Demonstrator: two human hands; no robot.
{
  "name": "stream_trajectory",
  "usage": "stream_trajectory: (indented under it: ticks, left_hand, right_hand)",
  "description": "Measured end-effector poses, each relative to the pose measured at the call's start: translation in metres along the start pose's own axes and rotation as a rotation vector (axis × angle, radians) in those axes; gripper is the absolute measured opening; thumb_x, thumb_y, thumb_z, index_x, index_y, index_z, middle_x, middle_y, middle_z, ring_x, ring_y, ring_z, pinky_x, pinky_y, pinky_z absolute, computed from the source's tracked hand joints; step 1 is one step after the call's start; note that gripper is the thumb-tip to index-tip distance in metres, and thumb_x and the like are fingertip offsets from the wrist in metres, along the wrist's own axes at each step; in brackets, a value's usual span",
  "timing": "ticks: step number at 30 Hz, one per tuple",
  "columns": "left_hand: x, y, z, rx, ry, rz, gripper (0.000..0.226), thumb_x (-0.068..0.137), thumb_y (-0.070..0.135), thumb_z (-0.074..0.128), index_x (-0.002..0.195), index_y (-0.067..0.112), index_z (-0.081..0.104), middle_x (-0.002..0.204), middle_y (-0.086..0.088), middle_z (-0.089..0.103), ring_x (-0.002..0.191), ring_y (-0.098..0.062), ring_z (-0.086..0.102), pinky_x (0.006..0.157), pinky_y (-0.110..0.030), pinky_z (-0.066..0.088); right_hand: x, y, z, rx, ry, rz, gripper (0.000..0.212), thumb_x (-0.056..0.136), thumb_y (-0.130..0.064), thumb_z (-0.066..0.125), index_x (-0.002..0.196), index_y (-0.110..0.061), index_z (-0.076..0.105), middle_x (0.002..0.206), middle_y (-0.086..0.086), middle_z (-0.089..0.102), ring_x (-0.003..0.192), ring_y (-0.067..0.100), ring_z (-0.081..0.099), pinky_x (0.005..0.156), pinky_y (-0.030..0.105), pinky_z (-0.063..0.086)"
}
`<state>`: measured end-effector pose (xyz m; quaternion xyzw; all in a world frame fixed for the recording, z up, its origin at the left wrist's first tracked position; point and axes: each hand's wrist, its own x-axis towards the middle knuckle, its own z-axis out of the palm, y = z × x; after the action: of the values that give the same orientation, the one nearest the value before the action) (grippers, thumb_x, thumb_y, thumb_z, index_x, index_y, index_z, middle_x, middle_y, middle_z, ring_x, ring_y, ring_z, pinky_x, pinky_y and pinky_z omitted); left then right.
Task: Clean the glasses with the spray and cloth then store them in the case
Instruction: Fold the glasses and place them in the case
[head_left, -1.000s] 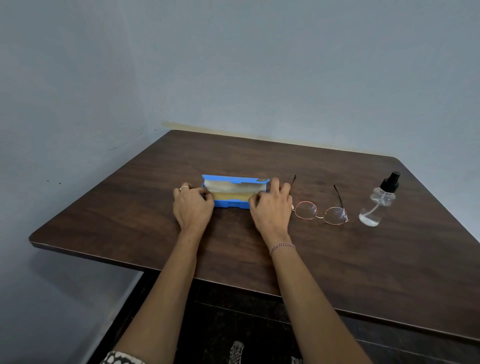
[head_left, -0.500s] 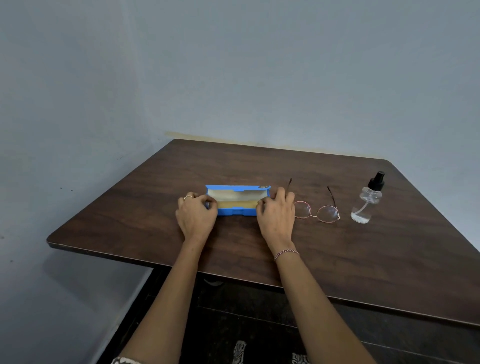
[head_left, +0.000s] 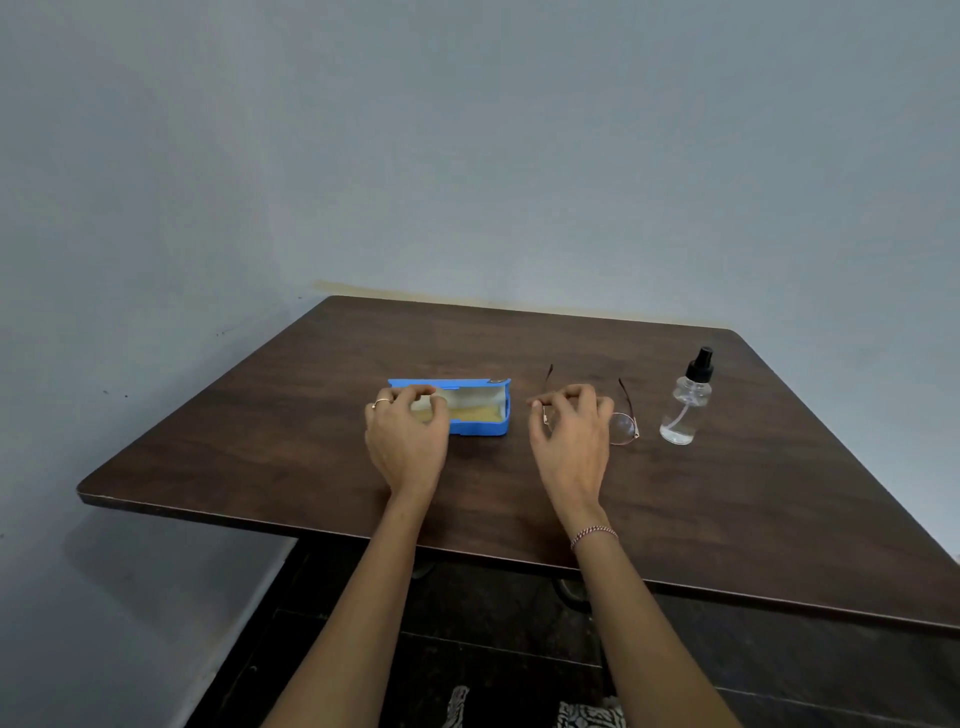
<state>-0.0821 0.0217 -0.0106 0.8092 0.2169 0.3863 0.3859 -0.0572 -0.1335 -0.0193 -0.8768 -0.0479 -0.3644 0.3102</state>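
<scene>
An open blue glasses case (head_left: 480, 427) lies on the dark wooden table (head_left: 753, 519), with a white cloth (head_left: 475, 402) inside over a yellowish lining. My left hand (head_left: 408, 441) covers the case's left end, its thumb and fingers pinching the cloth's edge. Thin-framed glasses (head_left: 622, 428) lie right of the case with their temples unfolded. My right hand (head_left: 571, 441) hovers over their left lens and hides it, fingers curled and apart. A clear spray bottle (head_left: 684, 410) with a black nozzle stands upright at the far right.
The table sits in a corner of grey-blue walls (head_left: 467, 156), close behind it and on the left. Its front edge is near my forearms, and dark floor shows below.
My right hand has left the case's right end and moved right over the glasses. My left hand has shifted onto the cloth inside the case. The camera has tilted up.
</scene>
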Motion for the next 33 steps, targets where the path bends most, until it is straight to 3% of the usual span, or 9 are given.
stream_trajectory:
  ticks: [7,13,17,19,23,27,33]
  left_hand:
    - [-0.037,0.043,0.035,-0.174,-0.155,0.064,0.014,0.085,0.021,0.060,0.091,0.021,0.072,0.091,-0.001,0.062,0.093,-0.020,0.057,0.074,-0.038,0.050]
    - [-0.068,0.065,0.074,-0.286,-0.344,0.018,0.018,0.085,0.012,0.057,0.092,0.019,0.072,0.100,-0.001,0.063,0.094,-0.018,0.060,0.084,-0.034,0.048]
    - [-0.069,0.064,0.089,-0.297,-0.328,-0.031,0.024,0.088,0.008,0.055,0.104,0.015,0.071,0.109,-0.001,0.064,0.099,-0.018,0.061,0.086,-0.024,0.045]
    - [-0.068,0.063,0.094,-0.279,-0.330,-0.034,0.026,0.090,0.008,0.054,0.111,0.013,0.069,0.113,-0.002,0.065,0.105,-0.017,0.060,0.087,-0.018,0.039]
    - [-0.064,0.060,0.101,-0.239,-0.343,-0.044,0.028,0.093,0.012,0.053,0.119,0.010,0.065,0.120,-0.006,0.064,0.110,-0.020,0.059,0.094,-0.026,0.043]
    - [-0.060,0.057,0.106,-0.223,-0.361,-0.114,0.030,0.094,0.012,0.050,0.120,0.007,0.063,0.117,-0.010,0.067,0.109,-0.022,0.061,0.096,-0.033,0.047]
    - [-0.059,0.055,0.110,-0.168,-0.385,-0.126,0.028,0.095,0.013,0.051,0.119,0.007,0.064,0.113,-0.009,0.068,0.105,-0.019,0.062,0.080,-0.018,0.041]
  right_hand:
    - [0.018,0.044,-0.031,-0.013,0.076,0.064,0.018,0.088,-0.025,0.058,0.086,-0.013,0.071,0.098,0.005,0.057,0.097,0.023,0.044,0.067,0.037,0.049]
    - [0.019,0.086,-0.037,0.062,0.045,0.166,0.016,0.090,-0.021,0.057,0.089,-0.012,0.070,0.092,0.003,0.057,0.096,0.021,0.050,0.069,0.025,0.039]
    - [0.022,0.093,-0.036,0.202,0.039,0.299,0.019,0.092,-0.019,0.054,0.091,-0.008,0.070,0.094,0.003,0.058,0.083,0.018,0.057,0.077,0.032,0.049]
    - [0.023,0.095,-0.035,0.215,0.030,0.340,0.021,0.093,-0.020,0.053,0.091,-0.007,0.069,0.095,0.005,0.058,0.079,0.015,0.056,0.076,0.029,0.047]
    - [0.023,0.102,-0.031,0.188,-0.004,0.420,0.027,0.096,-0.024,0.049,0.094,-0.003,0.066,0.098,0.010,0.059,0.087,0.021,0.055,0.075,0.024,0.037]
    - [0.024,0.107,-0.027,0.189,-0.053,0.464,0.027,0.096,-0.025,0.050,0.097,-0.002,0.065,0.101,0.014,0.061,0.093,0.026,0.058,0.079,0.028,0.040]
    - [0.026,0.112,-0.024,0.190,-0.115,0.482,0.029,0.096,-0.024,0.051,0.100,-0.002,0.069,0.096,0.017,0.067,0.095,0.030,0.061,0.085,0.036,0.048]
